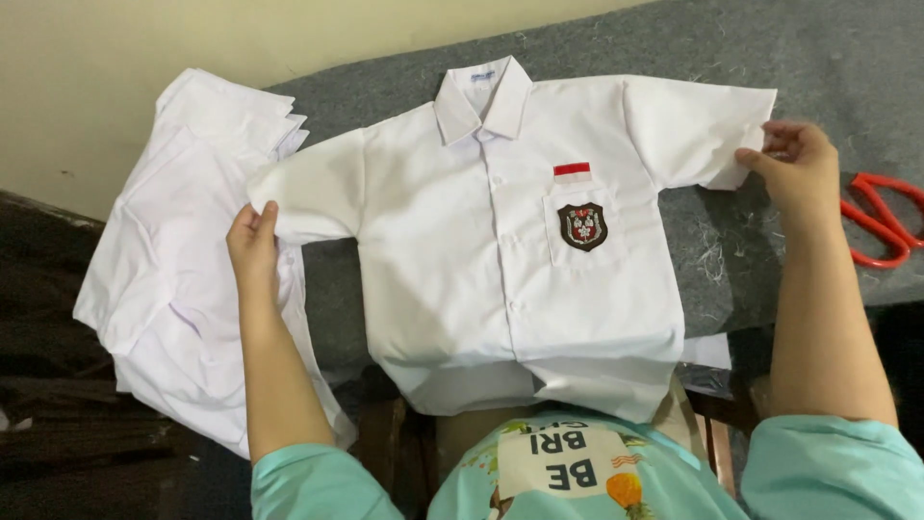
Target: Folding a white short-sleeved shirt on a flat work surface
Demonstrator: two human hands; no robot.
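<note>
Seen from above, a person in a pale turquoise top [577,472] reaches both bare arms forward over a grey felt-covered table [751,250]. A small white short-sleeved shirt [481,289] lies flat on the felt, front up and buttoned, its hem hanging over the near table edge toward the person. The left hand [253,246] pinches the cuff of one sleeve, fingers closed on the cloth. The right hand [799,164] grips the cuff of the other sleeve, thumb and fingers closed around the edge, so both sleeves are spread wide. On the chest pocket sits a dark shield-shaped badge [583,226], with a small red and white patch [572,172] just above it. Beside the left hand lies a pile of white garments [183,270]. Red-handled scissors [881,221] rest on the felt just beyond the right wrist. The collar [481,96] points to a cream wall [144,48] at the far edge.
</note>
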